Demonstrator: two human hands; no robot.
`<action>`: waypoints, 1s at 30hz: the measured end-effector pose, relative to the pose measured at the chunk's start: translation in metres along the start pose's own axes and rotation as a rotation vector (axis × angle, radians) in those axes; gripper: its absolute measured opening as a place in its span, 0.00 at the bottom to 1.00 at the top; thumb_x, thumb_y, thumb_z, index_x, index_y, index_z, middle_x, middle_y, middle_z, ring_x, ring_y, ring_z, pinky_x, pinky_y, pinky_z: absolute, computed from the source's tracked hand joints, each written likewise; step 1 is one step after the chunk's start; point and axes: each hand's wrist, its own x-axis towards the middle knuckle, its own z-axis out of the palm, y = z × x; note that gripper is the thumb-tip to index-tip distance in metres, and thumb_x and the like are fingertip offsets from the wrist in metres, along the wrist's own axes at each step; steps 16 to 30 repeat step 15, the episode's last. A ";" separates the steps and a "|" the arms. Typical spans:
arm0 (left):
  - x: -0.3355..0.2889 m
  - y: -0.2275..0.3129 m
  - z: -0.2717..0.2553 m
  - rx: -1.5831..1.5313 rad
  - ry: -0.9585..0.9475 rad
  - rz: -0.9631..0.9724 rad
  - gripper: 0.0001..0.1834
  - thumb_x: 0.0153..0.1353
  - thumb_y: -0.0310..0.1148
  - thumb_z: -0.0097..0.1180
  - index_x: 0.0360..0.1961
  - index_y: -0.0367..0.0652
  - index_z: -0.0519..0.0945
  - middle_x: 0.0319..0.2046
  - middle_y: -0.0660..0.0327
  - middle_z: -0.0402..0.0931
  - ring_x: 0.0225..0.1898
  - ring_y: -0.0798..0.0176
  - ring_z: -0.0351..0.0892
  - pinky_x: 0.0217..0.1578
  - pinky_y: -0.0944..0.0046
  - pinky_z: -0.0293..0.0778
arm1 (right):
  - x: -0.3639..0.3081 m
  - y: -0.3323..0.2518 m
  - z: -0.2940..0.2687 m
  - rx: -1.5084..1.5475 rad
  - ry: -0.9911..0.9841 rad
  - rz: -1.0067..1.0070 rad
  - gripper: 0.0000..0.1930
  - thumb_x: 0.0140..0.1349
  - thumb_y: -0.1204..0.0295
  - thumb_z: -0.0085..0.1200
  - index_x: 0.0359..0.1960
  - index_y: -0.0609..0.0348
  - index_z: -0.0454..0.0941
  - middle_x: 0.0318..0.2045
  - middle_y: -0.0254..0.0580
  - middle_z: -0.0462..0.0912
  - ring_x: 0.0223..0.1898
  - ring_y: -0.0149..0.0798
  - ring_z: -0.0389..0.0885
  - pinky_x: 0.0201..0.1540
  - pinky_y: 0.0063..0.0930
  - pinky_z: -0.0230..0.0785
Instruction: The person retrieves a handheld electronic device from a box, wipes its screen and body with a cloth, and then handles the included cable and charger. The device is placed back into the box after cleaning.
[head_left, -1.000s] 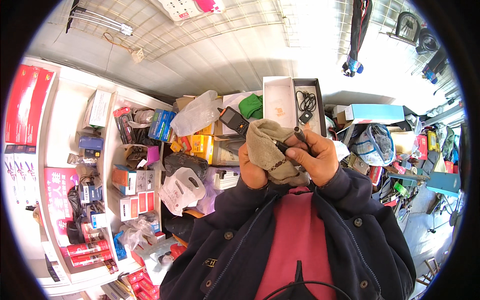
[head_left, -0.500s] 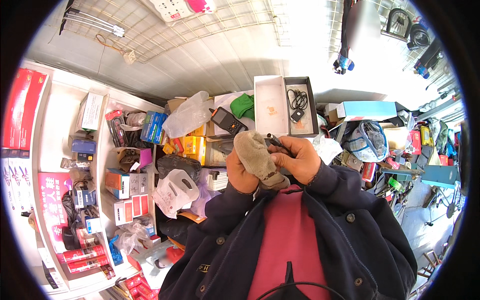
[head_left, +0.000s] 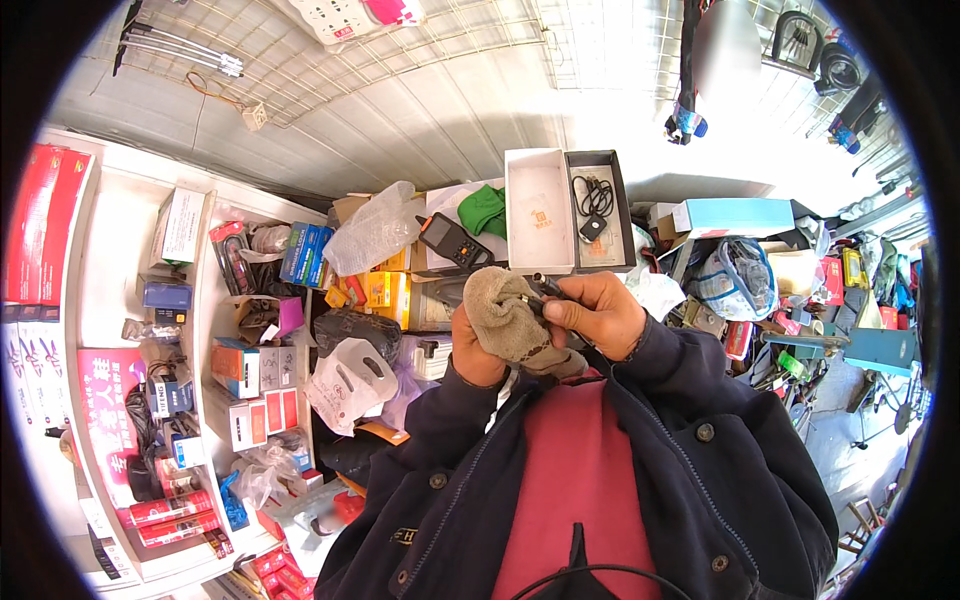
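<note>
Bunched in my left hand (head_left: 474, 350) is a grey-brown cloth (head_left: 505, 315), which covers most of the fingers. My right hand (head_left: 608, 314) pinches a slim black object (head_left: 545, 288) with a rounded end, possibly a cable plug; its kind is not clear. The cloth's upper right edge touches that object, and both hands meet in front of my chest. Just beyond them lies a black handheld device with a screen (head_left: 452, 241), with orange marks. Behind the hands stands an open box with a white half (head_left: 540, 205) and a dark half holding a coiled black cable (head_left: 595, 197).
A green cloth (head_left: 484, 211) and a clear plastic bag (head_left: 375, 235) lie beyond my left hand. White shelves (head_left: 205, 330) with boxes stand at the left. At the right are a light blue box (head_left: 733, 216) and a blue-and-white bag (head_left: 735, 280). Wire mesh (head_left: 450, 60) covers the wall.
The cloth has been folded toward the right, against the black object. My right hand has turned slightly and drawn the object closer to the cloth.
</note>
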 end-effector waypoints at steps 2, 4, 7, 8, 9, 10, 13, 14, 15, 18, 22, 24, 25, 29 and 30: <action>0.000 -0.004 0.000 -0.065 0.008 -0.009 0.18 0.70 0.30 0.57 0.59 0.41 0.77 0.52 0.56 0.82 0.50 0.60 0.83 0.52 0.60 0.80 | 0.001 -0.001 -0.005 -0.052 -0.042 0.025 0.14 0.74 0.64 0.55 0.40 0.65 0.84 0.27 0.33 0.84 0.31 0.23 0.78 0.35 0.20 0.69; 0.001 -0.006 0.001 -0.183 0.006 -0.013 0.16 0.73 0.34 0.53 0.59 0.42 0.76 0.52 0.56 0.81 0.50 0.59 0.83 0.51 0.59 0.81 | -0.001 -0.002 -0.007 -0.038 -0.045 -0.005 0.16 0.76 0.63 0.53 0.41 0.66 0.82 0.29 0.34 0.84 0.32 0.24 0.79 0.38 0.21 0.70; 0.000 -0.009 0.006 -0.356 0.295 -0.110 0.15 0.72 0.34 0.53 0.56 0.39 0.77 0.45 0.57 0.84 0.45 0.59 0.85 0.48 0.60 0.82 | 0.002 -0.001 -0.006 -0.132 -0.036 -0.108 0.18 0.78 0.61 0.49 0.43 0.67 0.81 0.32 0.36 0.84 0.36 0.26 0.79 0.42 0.23 0.71; 0.007 -0.010 -0.002 -0.502 0.304 -0.141 0.17 0.75 0.36 0.49 0.59 0.40 0.74 0.49 0.55 0.82 0.48 0.56 0.84 0.49 0.57 0.82 | 0.003 0.000 -0.006 -0.185 -0.030 -0.168 0.18 0.78 0.61 0.49 0.44 0.67 0.81 0.33 0.36 0.84 0.37 0.27 0.79 0.44 0.24 0.71; 0.007 -0.010 -0.006 -0.505 0.314 -0.134 0.17 0.75 0.36 0.49 0.59 0.40 0.74 0.50 0.56 0.82 0.49 0.56 0.84 0.50 0.56 0.82 | 0.003 0.000 -0.005 -0.211 -0.018 -0.175 0.18 0.79 0.61 0.48 0.45 0.67 0.81 0.33 0.36 0.84 0.38 0.27 0.79 0.45 0.25 0.72; 0.008 -0.011 -0.009 -0.510 0.315 -0.126 0.17 0.75 0.37 0.49 0.59 0.41 0.74 0.51 0.56 0.81 0.51 0.56 0.83 0.51 0.55 0.81 | 0.002 0.001 -0.005 -0.245 -0.006 -0.193 0.19 0.79 0.60 0.47 0.46 0.67 0.81 0.34 0.37 0.84 0.39 0.27 0.79 0.46 0.25 0.72; 0.003 -0.013 -0.011 -0.407 0.330 -0.116 0.23 0.73 0.40 0.54 0.64 0.40 0.71 0.55 0.56 0.79 0.55 0.56 0.80 0.58 0.53 0.77 | 0.003 0.003 -0.003 -0.240 -0.010 -0.083 0.18 0.79 0.60 0.47 0.45 0.66 0.80 0.32 0.36 0.83 0.38 0.29 0.80 0.46 0.25 0.71; 0.000 -0.014 -0.009 -0.291 0.298 -0.110 0.27 0.71 0.43 0.56 0.65 0.40 0.69 0.55 0.55 0.79 0.56 0.55 0.80 0.59 0.52 0.76 | 0.000 0.003 -0.003 -0.213 -0.035 0.053 0.18 0.79 0.60 0.46 0.44 0.64 0.80 0.31 0.36 0.83 0.37 0.30 0.80 0.45 0.26 0.72; 0.000 -0.015 -0.008 -0.225 0.253 -0.085 0.27 0.71 0.43 0.56 0.65 0.40 0.69 0.55 0.55 0.79 0.56 0.55 0.80 0.59 0.52 0.76 | -0.001 0.003 -0.004 -0.184 -0.059 0.184 0.18 0.79 0.60 0.46 0.42 0.63 0.81 0.29 0.36 0.83 0.36 0.30 0.81 0.45 0.27 0.72; 0.000 -0.015 -0.008 -0.225 0.253 -0.085 0.27 0.71 0.43 0.56 0.65 0.40 0.69 0.55 0.55 0.79 0.56 0.55 0.80 0.59 0.52 0.76 | -0.001 0.003 -0.004 -0.184 -0.059 0.184 0.18 0.79 0.60 0.46 0.42 0.63 0.81 0.29 0.36 0.83 0.36 0.30 0.81 0.45 0.27 0.72; 0.000 -0.015 -0.008 -0.225 0.253 -0.085 0.27 0.71 0.43 0.56 0.65 0.40 0.69 0.55 0.55 0.79 0.56 0.55 0.80 0.59 0.52 0.76 | -0.001 0.003 -0.004 -0.184 -0.059 0.184 0.18 0.79 0.60 0.46 0.42 0.63 0.81 0.29 0.36 0.83 0.36 0.30 0.81 0.45 0.27 0.72; 0.000 -0.015 -0.008 -0.225 0.253 -0.085 0.27 0.71 0.43 0.56 0.65 0.40 0.69 0.55 0.55 0.79 0.56 0.55 0.80 0.59 0.52 0.76 | -0.001 0.003 -0.004 -0.184 -0.059 0.184 0.18 0.79 0.60 0.46 0.42 0.63 0.81 0.29 0.36 0.83 0.36 0.30 0.81 0.45 0.27 0.72; 0.000 -0.015 -0.008 -0.225 0.253 -0.085 0.27 0.71 0.43 0.56 0.65 0.40 0.69 0.55 0.55 0.79 0.56 0.55 0.80 0.59 0.52 0.76 | -0.001 0.003 -0.004 -0.184 -0.059 0.184 0.18 0.79 0.60 0.46 0.42 0.63 0.81 0.29 0.36 0.83 0.36 0.30 0.81 0.45 0.27 0.72; 0.000 -0.015 -0.008 -0.225 0.253 -0.085 0.27 0.71 0.43 0.56 0.65 0.40 0.69 0.55 0.55 0.79 0.56 0.55 0.80 0.59 0.52 0.76 | -0.001 0.003 -0.004 -0.184 -0.059 0.184 0.18 0.79 0.60 0.46 0.42 0.63 0.81 0.29 0.36 0.83 0.36 0.30 0.81 0.45 0.27 0.72; 0.000 -0.015 -0.008 -0.225 0.253 -0.085 0.27 0.71 0.43 0.56 0.65 0.40 0.69 0.55 0.55 0.79 0.56 0.55 0.80 0.59 0.52 0.76 | -0.001 0.003 -0.004 -0.184 -0.059 0.184 0.18 0.79 0.60 0.46 0.42 0.63 0.81 0.29 0.36 0.83 0.36 0.30 0.81 0.45 0.27 0.72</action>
